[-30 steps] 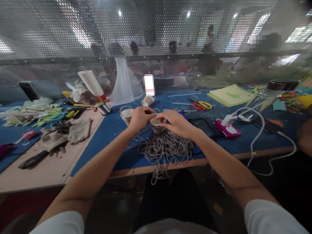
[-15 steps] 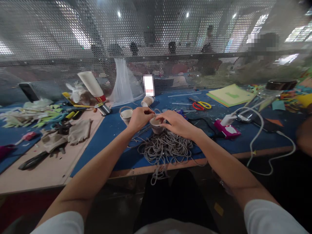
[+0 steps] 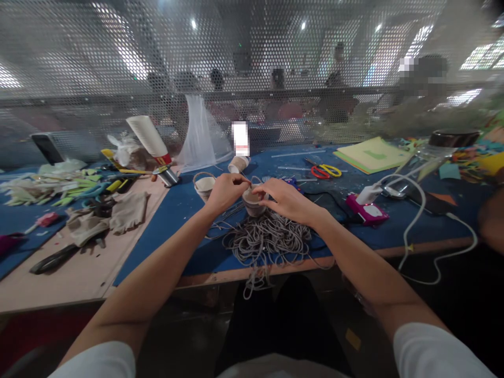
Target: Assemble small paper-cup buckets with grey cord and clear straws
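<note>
A small paper cup wrapped in grey-beige cord (image 3: 255, 208), with a cord loop handle above its rim, stands upright between my hands. My right hand (image 3: 281, 197) grips its right side, fingers curled over the rim. At the left rim, my left hand (image 3: 229, 190) is pinched closed on what looks like a thin piece of cord; the fingertips partly hide it. Directly in front of the cup lies a tangled heap of grey cord (image 3: 271, 239), some strands hanging over the table edge. A second wrapped cup with a handle (image 3: 205, 186) stands behind my left hand.
Behind the hands lies another cup (image 3: 238, 164), near a bright phone screen (image 3: 240, 137). Red-and-yellow scissors (image 3: 326, 171), paper sheets (image 3: 372, 153) and a pink power socket (image 3: 368, 212) with a white cable are to the right. Leaning paper cups (image 3: 146, 136) and gloves (image 3: 128, 212) are left.
Both hands stay almost in place at the cup, with only tiny shifts of the fingers. Nothing else has visibly moved.
</note>
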### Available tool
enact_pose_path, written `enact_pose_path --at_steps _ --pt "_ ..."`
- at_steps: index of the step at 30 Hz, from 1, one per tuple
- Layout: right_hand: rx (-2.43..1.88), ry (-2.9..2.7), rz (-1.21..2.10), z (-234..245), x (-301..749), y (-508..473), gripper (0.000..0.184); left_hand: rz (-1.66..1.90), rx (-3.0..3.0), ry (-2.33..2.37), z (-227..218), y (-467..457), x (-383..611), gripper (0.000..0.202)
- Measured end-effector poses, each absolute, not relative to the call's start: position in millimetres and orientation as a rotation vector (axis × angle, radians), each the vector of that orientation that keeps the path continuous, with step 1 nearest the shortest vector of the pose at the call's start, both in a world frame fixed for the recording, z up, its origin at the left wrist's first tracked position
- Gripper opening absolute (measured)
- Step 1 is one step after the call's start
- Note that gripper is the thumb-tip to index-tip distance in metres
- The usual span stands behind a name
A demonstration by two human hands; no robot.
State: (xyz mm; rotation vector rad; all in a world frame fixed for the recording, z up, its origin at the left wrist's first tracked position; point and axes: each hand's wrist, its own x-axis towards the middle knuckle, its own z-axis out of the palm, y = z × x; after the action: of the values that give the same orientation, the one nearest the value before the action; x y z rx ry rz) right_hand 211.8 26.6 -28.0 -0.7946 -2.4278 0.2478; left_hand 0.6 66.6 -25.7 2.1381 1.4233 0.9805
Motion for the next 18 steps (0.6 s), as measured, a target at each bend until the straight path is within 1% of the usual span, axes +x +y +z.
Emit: enact_pose_path --at_steps 5,12,14,18 --pt "-0.800 -2.461 0.210 -24 211 24 0.025 0.985 2.109 1.358 -30 66 -3 0.022" --pt "-0.787 -2.479 0.193 -24 209 23 0.027 1.090 2.001 1.274 -34 53 -8 0.028" --pt "-0.791 -2.482 0.181 -24 209 23 0.027 1.147 1.954 1.231 -36 45 -10 0.027" --pt "-0.793 -2.493 0.163 -25 208 23 0.028 1.146 1.888 1.082 -44 27 -13 0.024"
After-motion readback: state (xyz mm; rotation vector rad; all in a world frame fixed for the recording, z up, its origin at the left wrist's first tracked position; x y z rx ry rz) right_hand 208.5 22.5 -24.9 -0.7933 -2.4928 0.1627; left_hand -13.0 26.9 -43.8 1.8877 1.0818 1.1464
